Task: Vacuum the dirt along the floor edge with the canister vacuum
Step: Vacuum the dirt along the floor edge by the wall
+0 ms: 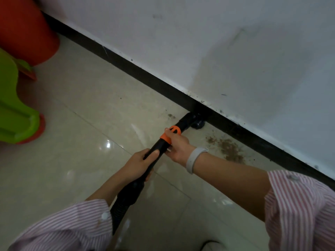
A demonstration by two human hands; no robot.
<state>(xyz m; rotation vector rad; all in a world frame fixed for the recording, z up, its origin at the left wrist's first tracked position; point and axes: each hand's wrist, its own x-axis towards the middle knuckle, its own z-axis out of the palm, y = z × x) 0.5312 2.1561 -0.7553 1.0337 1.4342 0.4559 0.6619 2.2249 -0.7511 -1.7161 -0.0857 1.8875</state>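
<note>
A black vacuum wand with an orange collar slants from lower left up to the wall. Its nozzle sits on the tile floor against the black baseboard. My left hand grips the lower black handle part, where the ribbed hose begins. My right hand grips the wand just below the orange collar; a white band is on that wrist. A patch of brown dirt lies along the baseboard, right of the nozzle. A smaller smudge of dirt lies left of the nozzle.
An orange plastic object and a green plastic stool-like piece stand at the far left on the glossy beige tiles. A white wall with scuff marks rises above the baseboard.
</note>
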